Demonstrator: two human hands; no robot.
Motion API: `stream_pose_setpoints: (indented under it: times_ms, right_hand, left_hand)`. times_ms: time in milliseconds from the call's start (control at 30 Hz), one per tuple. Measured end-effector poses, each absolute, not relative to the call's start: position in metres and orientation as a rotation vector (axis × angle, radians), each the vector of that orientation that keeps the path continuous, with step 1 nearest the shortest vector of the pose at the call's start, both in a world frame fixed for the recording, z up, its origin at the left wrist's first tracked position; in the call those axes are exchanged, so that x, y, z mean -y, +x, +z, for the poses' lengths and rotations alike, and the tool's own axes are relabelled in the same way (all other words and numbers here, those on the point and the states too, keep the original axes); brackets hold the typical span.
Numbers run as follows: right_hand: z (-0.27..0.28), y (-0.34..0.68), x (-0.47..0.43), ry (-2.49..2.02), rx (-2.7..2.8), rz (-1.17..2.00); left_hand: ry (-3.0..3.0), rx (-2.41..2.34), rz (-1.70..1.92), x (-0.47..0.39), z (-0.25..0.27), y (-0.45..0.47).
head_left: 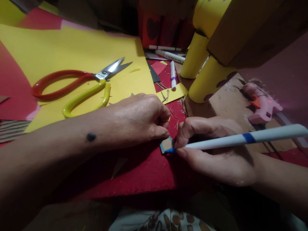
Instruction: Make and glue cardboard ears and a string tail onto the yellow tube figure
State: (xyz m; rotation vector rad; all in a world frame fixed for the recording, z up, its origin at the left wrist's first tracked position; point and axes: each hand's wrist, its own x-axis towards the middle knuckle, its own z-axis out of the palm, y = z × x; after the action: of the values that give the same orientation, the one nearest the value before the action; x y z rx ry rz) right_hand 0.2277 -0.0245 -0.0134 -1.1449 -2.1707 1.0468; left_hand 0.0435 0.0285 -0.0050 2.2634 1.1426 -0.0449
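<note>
A blue-tipped white marker (223, 140) with a dark blue band is gripped in my right hand (216, 150). Its tip rests on the lower edge of a small tan cardboard piece (167, 143), whose border is coloured blue. My left hand (146, 112) is closed, thumb and finger pinching the upper edge of that piece; the other fingers curl under. Just beyond my left forearm, scissors (102, 75) with one red and one yellow handle lie with blades slightly apart on yellow paper (79, 48).
Yellow paper tubes (194, 54) stand by a cardboard box (240, 32) at upper right. A pink glue gun (263, 104) lies on the right. Capped markers (173, 75) and scraps are scattered behind my hands on the red tabletop (144, 176).
</note>
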Motion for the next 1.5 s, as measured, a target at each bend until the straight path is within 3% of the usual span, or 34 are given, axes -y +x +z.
stream_pose_setpoints:
  times_ms: [1500]
  right_hand:
    - [-0.0165, 0.2257, 0.0256, -1.177, 2.2, 0.984]
  left_hand:
    - [2.273, -1.165, -0.005, -0.0278, -0.0064, 0.0443]
